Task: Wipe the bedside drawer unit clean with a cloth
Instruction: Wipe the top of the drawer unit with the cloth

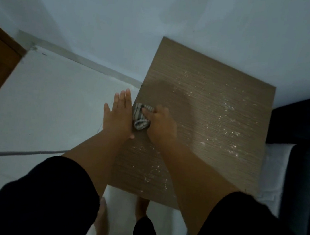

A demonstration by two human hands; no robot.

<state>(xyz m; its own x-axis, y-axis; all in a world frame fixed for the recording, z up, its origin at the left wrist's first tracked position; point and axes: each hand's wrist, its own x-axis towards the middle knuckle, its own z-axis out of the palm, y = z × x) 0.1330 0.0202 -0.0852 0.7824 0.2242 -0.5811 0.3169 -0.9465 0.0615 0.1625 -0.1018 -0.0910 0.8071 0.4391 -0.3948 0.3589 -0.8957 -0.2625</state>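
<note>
Against the pale wall, the crumb-speckled drawer unit [207,111] bears the right hand [161,125] clenching the cloth [141,117], left hand [117,113] flat-fingered.

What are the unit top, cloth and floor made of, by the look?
Unit top: probably wood-grain laminate or veneer; fine parallel brown streaks, matte, thin flat edge, white specks on it.
Cloth: woven fabric, likely cotton; striped or checked, soft crumpled folds under the right hand.
Floor: seemingly pale tile; smooth, faint sheen. Dim light leaves it open.
</note>
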